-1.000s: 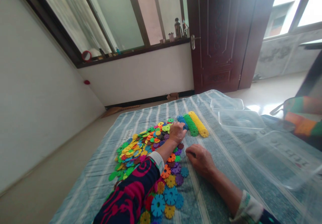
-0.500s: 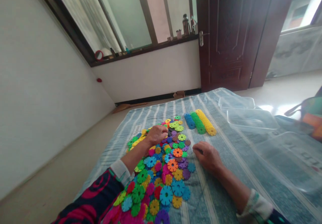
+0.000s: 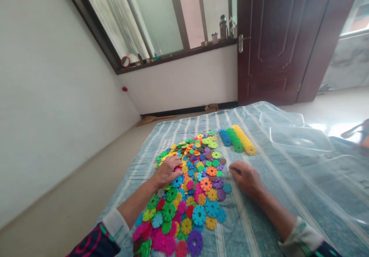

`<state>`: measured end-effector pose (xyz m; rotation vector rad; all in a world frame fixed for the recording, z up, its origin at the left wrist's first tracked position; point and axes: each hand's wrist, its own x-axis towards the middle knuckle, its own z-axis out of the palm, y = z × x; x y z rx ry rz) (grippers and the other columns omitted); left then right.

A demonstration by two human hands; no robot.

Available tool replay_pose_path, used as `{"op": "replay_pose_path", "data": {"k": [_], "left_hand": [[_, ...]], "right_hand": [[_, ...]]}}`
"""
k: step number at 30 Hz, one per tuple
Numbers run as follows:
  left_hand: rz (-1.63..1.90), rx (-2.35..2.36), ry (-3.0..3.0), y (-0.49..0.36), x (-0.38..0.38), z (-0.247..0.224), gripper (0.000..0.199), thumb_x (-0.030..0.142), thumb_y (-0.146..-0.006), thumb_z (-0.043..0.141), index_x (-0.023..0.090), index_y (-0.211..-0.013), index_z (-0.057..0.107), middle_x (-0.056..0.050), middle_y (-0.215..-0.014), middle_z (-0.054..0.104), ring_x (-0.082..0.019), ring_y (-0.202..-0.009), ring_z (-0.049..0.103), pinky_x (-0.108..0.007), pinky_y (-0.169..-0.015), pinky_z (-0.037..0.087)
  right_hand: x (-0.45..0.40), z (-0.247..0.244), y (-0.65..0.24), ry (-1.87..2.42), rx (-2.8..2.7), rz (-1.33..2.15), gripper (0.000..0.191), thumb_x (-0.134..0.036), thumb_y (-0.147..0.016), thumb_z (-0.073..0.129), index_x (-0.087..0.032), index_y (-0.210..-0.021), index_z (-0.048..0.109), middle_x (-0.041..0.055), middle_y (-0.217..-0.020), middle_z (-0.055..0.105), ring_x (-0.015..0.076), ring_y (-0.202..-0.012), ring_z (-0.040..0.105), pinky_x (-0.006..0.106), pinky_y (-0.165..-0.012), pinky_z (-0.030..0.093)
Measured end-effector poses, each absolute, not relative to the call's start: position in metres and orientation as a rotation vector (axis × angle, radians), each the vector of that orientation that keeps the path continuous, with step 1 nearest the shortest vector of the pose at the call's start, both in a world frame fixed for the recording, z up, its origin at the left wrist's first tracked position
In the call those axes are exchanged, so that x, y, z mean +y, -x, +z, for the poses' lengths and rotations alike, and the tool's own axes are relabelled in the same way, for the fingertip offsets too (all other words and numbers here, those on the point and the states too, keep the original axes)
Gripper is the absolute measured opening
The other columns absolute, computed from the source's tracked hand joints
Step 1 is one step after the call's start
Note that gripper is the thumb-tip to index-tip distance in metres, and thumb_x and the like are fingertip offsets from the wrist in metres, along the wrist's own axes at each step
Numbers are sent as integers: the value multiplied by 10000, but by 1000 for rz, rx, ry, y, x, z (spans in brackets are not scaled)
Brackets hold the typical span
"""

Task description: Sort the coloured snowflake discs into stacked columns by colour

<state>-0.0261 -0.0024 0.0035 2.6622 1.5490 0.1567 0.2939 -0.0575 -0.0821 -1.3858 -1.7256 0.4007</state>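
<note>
A long pile of colourful notched plastic discs (image 3: 199,214) lies on the striped cloth. My left hand (image 3: 168,171) is over the left side of this pile, its thumb apart from the bent fingers, close to a pink disc. Right of the pile, my right hand (image 3: 245,177) rests low over the cloth with fingers curled together. Something dark shows at its fingers, too small to make out. Beyond that hand lie three rows of stacked discs: a blue stack (image 3: 225,137), a green stack (image 3: 235,139) and a yellow stack (image 3: 244,139).
Clear plastic boxes (image 3: 301,149) stand on the right of the striped cloth (image 3: 259,218). A small white label (image 3: 166,144) lies left of the pile. A wall, a window ledge (image 3: 178,55) and a dark red door (image 3: 276,41) are behind.
My left hand has moved back toward me over the pile, and its thumb and fingers have parted. My right hand keeps its place by the pile. The whole view has shifted slightly.
</note>
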Motion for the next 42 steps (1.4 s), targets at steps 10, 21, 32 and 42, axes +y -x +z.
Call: {"op": "replay_pose_path", "data": {"k": [10,21,32,42], "left_hand": [[-123,1642,-2543,18,-23,20,236,165,-598,683,198,-831,692,-108,-1298,547,-311,-1257,457,-411,-1044,384],[-456,1617,-2586,5,-29,29,503,113,-629,619,206,-1121,659,-116,-1425,417,-321,-1350,351,-433,-1126,298],[-198,1533,-2630,15,-13,19,172,210,-730,582,196,-840,713,-93,-1275,556,-273,-1227,472,-395,-1054,362],[301,1537,-2468,-5,1,23,212,340,-767,511,188,-696,641,-1,-714,613,-160,-734,572,-266,-720,430]], "right_hand": [[-57,-84,-295,1384,-1730,413,196,-255,-830,477,-214,-752,651,19,-781,650,171,-789,592,269,-723,414],[-57,-82,-295,1382,-1733,392,198,-255,-832,471,-216,-752,648,18,-781,647,170,-786,595,267,-718,407],[-57,-82,-293,1390,-1722,394,198,-250,-833,477,-215,-750,654,13,-773,644,164,-777,587,259,-711,395],[-54,-79,-292,1417,-1739,389,188,-205,-831,489,-207,-728,646,17,-781,645,159,-778,573,250,-707,379]]}}
